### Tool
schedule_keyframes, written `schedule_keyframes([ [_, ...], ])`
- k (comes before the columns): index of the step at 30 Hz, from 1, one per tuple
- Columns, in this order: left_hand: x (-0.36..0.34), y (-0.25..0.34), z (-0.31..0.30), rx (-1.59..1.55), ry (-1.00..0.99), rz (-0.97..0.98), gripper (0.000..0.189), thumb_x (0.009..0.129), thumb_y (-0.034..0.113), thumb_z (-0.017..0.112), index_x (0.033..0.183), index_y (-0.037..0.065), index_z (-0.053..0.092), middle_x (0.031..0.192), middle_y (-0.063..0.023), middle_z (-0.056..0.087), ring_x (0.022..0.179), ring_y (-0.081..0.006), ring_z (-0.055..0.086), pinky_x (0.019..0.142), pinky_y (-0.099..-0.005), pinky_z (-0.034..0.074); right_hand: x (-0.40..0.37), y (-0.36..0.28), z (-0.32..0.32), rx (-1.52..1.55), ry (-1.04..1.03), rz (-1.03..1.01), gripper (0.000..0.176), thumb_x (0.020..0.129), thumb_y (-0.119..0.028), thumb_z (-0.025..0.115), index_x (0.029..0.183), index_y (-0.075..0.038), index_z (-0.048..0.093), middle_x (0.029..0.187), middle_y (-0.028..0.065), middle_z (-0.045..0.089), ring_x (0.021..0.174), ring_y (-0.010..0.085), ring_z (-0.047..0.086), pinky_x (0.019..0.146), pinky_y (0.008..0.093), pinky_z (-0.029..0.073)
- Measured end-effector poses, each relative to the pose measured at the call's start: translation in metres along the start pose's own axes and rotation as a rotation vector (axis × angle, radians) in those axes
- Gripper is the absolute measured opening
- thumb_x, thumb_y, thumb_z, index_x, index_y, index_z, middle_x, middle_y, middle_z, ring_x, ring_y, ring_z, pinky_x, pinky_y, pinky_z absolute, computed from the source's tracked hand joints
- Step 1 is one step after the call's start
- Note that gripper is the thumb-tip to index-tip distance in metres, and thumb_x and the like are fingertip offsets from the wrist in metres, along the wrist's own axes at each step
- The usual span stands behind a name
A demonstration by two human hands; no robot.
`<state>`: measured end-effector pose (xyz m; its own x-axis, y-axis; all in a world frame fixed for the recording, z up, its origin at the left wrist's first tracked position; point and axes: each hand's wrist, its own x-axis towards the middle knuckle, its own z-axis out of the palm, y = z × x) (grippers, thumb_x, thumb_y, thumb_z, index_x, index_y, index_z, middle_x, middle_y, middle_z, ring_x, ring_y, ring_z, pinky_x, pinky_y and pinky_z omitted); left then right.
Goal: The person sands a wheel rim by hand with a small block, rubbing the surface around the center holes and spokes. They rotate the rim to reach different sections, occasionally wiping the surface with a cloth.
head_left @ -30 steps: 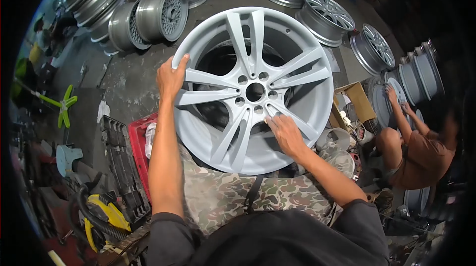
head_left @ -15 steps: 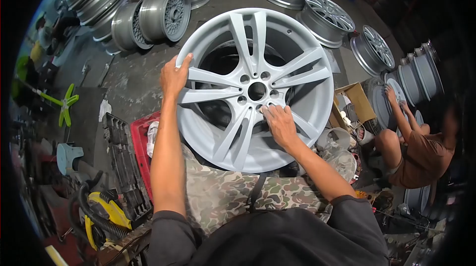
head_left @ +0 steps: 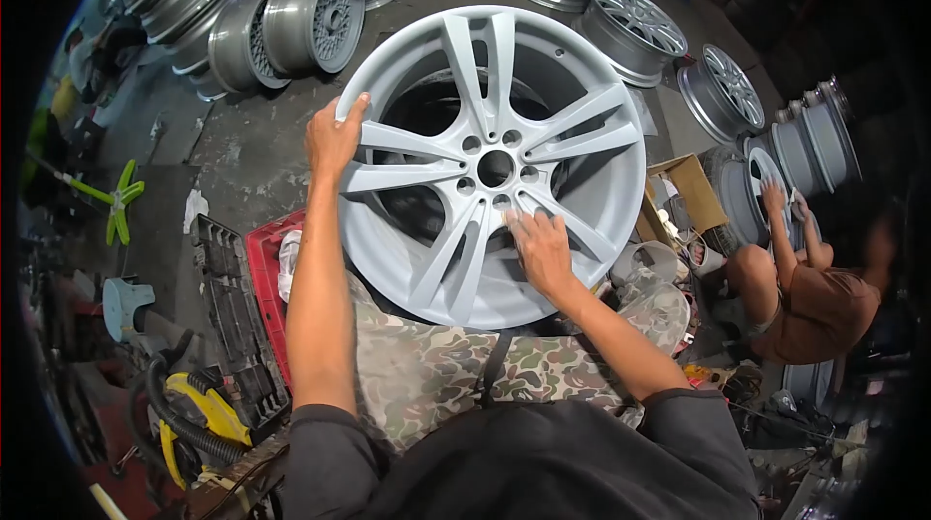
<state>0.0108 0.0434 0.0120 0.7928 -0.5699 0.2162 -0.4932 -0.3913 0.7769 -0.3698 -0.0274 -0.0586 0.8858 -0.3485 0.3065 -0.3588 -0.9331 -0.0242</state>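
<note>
A large pale grey alloy wheel rim (head_left: 582,142) with paired spokes lies face up in front of me, tilted toward my body. Its left outer edge is held by my left hand (head_left: 335,137), fingers wrapped over the lip and the thumb on top. My right hand (head_left: 543,243) is on the wheel face just below the centre hole, among the bases of the lower spokes. Its fingers are bent together and slightly blurred; whatever they may pinch is hidden. A camouflage cloth (head_left: 436,370) covers my lap below the rim.
Several other rims stand around: a mesh-faced rim (head_left: 335,20) at the upper left and a spoked rim (head_left: 635,30) at the upper right. A person (head_left: 815,307) crouches at the right with hands on another rim. Left are a red crate (head_left: 262,277) and a cardboard box stands right (head_left: 700,192).
My right hand has slid slightly down and left, away from the hub holes. My left hand keeps its hold on the rim edge. The whole view has shifted a little.
</note>
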Motion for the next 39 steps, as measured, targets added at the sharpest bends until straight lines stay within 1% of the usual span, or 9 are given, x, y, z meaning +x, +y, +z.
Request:
schedule_keyframes([
  [6, -0.003, 0.002, -0.002, 0.036, 0.041, 0.03, 0.054, 0.092, 0.057, 0.066, 0.111, 0.008, 0.078, 0.096, -0.0221, 0.076, 0.096, -0.0439, 0.071, 0.085, -0.0496, 0.053, -0.011, -0.01, -0.002, -0.032, 0.068, 0.087, 0.049, 0.084, -0.006, 0.061, 0.133, 0.001, 0.063, 0.094, 0.0083, 0.059, 0.088, 0.0249, 0.057, 0.078, 0.0403, 0.04],
  [10, -0.004, 0.004, -0.001, 0.013, 0.028, -0.008, 0.054, 0.092, 0.058, 0.065, 0.111, 0.01, 0.078, 0.096, -0.0218, 0.076, 0.097, -0.0437, 0.071, 0.086, -0.0495, 0.053, 0.005, 0.004, -0.011, -0.057, -0.051, 0.108, 0.053, 0.085, -0.009, 0.06, 0.136, 0.003, 0.06, 0.097, 0.0084, 0.059, 0.092, 0.0242, 0.057, 0.081, 0.0397, 0.04],
  [13, -0.005, 0.003, -0.003, 0.039, 0.026, 0.012, 0.054, 0.092, 0.059, 0.065, 0.112, 0.01, 0.078, 0.097, -0.0217, 0.076, 0.098, -0.0435, 0.071, 0.086, -0.0497, 0.052, 0.023, 0.009, -0.014, -0.05, 0.022, 0.03, 0.046, 0.088, -0.008, 0.059, 0.133, 0.0, 0.063, 0.098, 0.008, 0.061, 0.092, 0.0241, 0.059, 0.081, 0.0403, 0.041],
  [18, -0.001, -0.004, 0.0, 0.032, 0.012, 0.009, 0.055, 0.092, 0.059, 0.065, 0.113, 0.011, 0.078, 0.097, -0.0217, 0.076, 0.098, -0.0436, 0.071, 0.086, -0.0495, 0.052, 0.021, 0.02, -0.013, -0.133, -0.044, -0.031, 0.047, 0.088, -0.009, 0.059, 0.134, 0.0, 0.061, 0.11, 0.0112, 0.064, 0.098, 0.0248, 0.06, 0.085, 0.0409, 0.041],
  [24, 0.0, 0.001, -0.002, 0.035, 0.028, 0.024, 0.055, 0.092, 0.06, 0.065, 0.112, 0.01, 0.078, 0.096, -0.0217, 0.076, 0.098, -0.0438, 0.071, 0.086, -0.0495, 0.052, 0.016, 0.027, -0.013, -0.026, -0.012, -0.015, 0.051, 0.084, -0.003, 0.062, 0.135, 0.002, 0.06, 0.105, 0.0111, 0.065, 0.095, 0.0263, 0.061, 0.084, 0.0407, 0.04],
  [27, -0.001, -0.004, 0.002, 0.026, 0.016, 0.0, 0.056, 0.091, 0.06, 0.064, 0.112, 0.01, 0.078, 0.095, -0.0216, 0.076, 0.098, -0.0435, 0.071, 0.086, -0.0494, 0.052, 0.007, 0.029, -0.018, 0.016, -0.096, 0.015, 0.046, 0.086, -0.005, 0.06, 0.132, 0.0, 0.063, 0.11, 0.0112, 0.064, 0.098, 0.0258, 0.06, 0.087, 0.0421, 0.04],
  [30, -0.003, -0.001, 0.0, 0.034, 0.01, -0.008, 0.056, 0.091, 0.06, 0.065, 0.112, 0.01, 0.078, 0.095, -0.0213, 0.076, 0.097, -0.0432, 0.071, 0.086, -0.0491, 0.052, 0.026, 0.032, -0.015, 0.025, 0.037, -0.059, 0.053, 0.08, -0.001, 0.068, 0.132, -0.004, 0.064, 0.099, 0.0094, 0.062, 0.091, 0.0265, 0.06, 0.08, 0.0415, 0.038],
  [33, -0.003, 0.003, -0.004, 0.05, 0.028, -0.006, 0.056, 0.091, 0.06, 0.065, 0.112, 0.01, 0.078, 0.095, -0.0211, 0.076, 0.097, -0.0427, 0.071, 0.086, -0.0488, 0.052, 0.022, 0.029, -0.01, 0.146, 0.07, 0.061, 0.052, 0.08, -0.001, 0.071, 0.132, -0.007, 0.065, 0.096, 0.0069, 0.061, 0.091, 0.0259, 0.059, 0.077, 0.0415, 0.036],
  [39, -0.001, -0.001, 0.0, 0.015, -0.007, -0.01, 0.056, 0.092, 0.06, 0.065, 0.113, 0.01, 0.078, 0.097, -0.0221, 0.076, 0.098, -0.0429, 0.071, 0.087, -0.0487, 0.052, 0.03, 0.037, -0.018, 0.038, 0.038, -0.011, 0.055, 0.079, -0.005, 0.075, 0.133, -0.007, 0.064, 0.096, 0.0068, 0.06, 0.09, 0.0251, 0.059, 0.077, 0.0412, 0.036],
])
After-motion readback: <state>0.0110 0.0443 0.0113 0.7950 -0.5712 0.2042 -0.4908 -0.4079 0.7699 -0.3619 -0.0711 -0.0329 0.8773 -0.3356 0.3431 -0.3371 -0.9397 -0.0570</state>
